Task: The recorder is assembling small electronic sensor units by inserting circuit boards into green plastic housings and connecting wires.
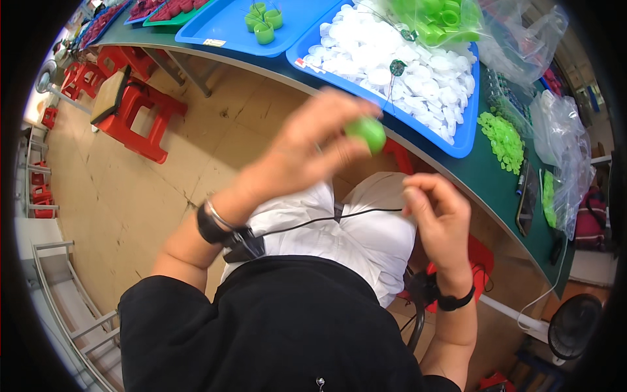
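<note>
Here, green piece (368, 135) in left hand (312, 145)

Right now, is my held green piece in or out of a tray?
Out: your left hand holds the green piece outside the blue trays.

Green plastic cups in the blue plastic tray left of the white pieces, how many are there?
4: back green plastic cup, left cup, right cup and front cup, all bunched together in that blue plastic tray.
</note>
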### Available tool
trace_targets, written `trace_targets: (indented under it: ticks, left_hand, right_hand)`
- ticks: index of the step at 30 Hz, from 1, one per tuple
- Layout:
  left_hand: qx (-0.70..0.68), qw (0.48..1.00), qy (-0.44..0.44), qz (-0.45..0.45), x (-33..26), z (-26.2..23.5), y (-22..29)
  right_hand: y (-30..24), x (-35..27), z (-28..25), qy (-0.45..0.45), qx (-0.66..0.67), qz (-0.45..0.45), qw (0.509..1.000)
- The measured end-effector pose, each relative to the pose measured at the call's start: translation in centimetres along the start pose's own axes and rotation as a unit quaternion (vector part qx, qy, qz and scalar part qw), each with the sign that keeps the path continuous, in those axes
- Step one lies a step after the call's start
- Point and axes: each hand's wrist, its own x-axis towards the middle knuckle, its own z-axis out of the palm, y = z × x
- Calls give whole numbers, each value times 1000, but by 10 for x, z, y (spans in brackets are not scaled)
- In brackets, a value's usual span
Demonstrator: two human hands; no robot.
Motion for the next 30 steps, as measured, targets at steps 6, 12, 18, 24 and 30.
trace_targets:
  ticks: [6,12,18,24,30]
  left_hand:
    - [276,959,71,-1,71,-89,-63]
    - [567,805,-149,-94,92,-105,-116]
    - [577,814,-24,59,122,-69,-68]
    - [255,949,-25,183,173,3,-43]
    - [418,895,-111,108,197,33,-70]
  right_hand:
    - [-39,90,-4,77,-210,-206,953]
    - [-8,154,2,67,-307,-251,916]
    - [-1,154,0,98,-279,-244,924]
    - [-15,122,-24,95,34,-63,993]
    - [0,90,-42,95,290,-5,952]
